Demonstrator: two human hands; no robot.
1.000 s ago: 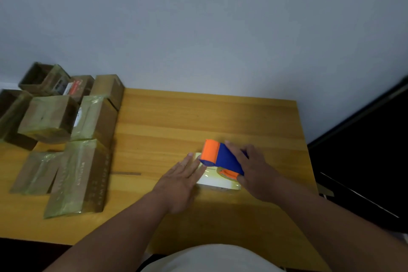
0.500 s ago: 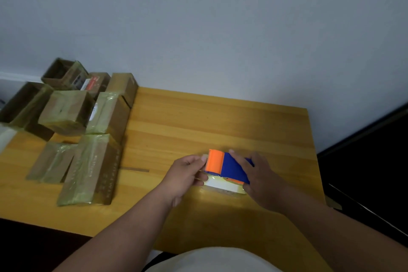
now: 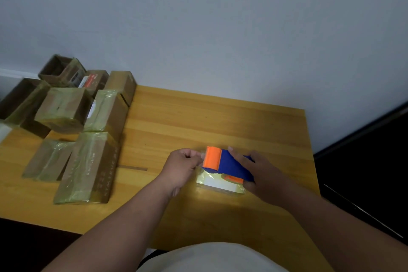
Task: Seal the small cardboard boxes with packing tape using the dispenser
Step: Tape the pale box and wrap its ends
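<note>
We see pale lettering along the side of the nearest taped box (image 3: 88, 168), too blurred to read. Another box (image 3: 89, 80) carries an orange label, also illegible.

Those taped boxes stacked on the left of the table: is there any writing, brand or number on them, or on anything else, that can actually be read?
Long taped box nearest the camera: pale lettering runs along its side, too blurred to read with certainty.
Box at the back with an orange and white label: label print too small to read.
Box with a white sticker on its side: sticker unreadable.
Tape dispenser and small box under it: no text visible.
</note>
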